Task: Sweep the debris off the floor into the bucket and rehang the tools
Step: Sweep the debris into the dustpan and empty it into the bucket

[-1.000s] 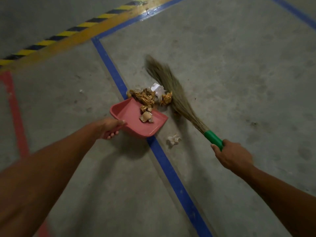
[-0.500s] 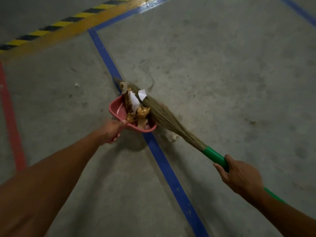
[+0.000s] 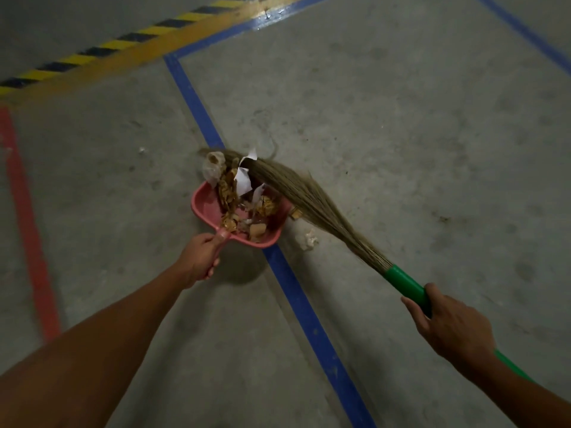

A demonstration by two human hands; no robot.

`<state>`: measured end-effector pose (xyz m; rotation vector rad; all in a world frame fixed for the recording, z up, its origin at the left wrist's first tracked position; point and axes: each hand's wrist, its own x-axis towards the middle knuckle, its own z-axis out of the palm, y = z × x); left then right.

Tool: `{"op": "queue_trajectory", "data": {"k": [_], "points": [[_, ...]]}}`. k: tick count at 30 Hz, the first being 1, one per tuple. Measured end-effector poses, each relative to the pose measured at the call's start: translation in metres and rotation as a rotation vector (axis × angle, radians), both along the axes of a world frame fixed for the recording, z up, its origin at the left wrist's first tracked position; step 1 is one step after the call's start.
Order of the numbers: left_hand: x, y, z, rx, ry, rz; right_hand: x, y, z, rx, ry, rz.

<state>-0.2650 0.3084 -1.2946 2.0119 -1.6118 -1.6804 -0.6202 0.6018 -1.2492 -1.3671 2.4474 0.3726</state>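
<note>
Left hand (image 3: 200,257) grips the pink plastic dustpan (image 3: 205,209) by its handle, tilted mouth-down on the concrete floor (image 3: 401,118); right hand (image 3: 451,330) clamps the green-handled grass broom (image 3: 309,199), bristles penning brown-and-white scraps (image 3: 243,184) inside.

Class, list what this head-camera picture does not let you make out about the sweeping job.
Bucket and tool hooks: outside the head view.
Dustpan handle: covered by the left hand.
Broom handle's end: behind the right hand and forearm.
Debris in the dustpan: too dim to identify.

Debris (image 3: 244,205) in the dustpan (image 3: 204,208), broom (image 3: 309,199) at its right, paper scrap (image 3: 309,239) on the floor (image 3: 401,118) beside both.
</note>
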Motion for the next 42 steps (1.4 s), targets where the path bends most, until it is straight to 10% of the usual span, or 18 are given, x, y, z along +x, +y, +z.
{"op": "queue_trajectory", "data": {"k": [42], "points": [[0.000,0.007,0.029,0.190,-0.264,-0.327,0.084,0.056,-0.035,0.084,-0.251,-0.282]]}}
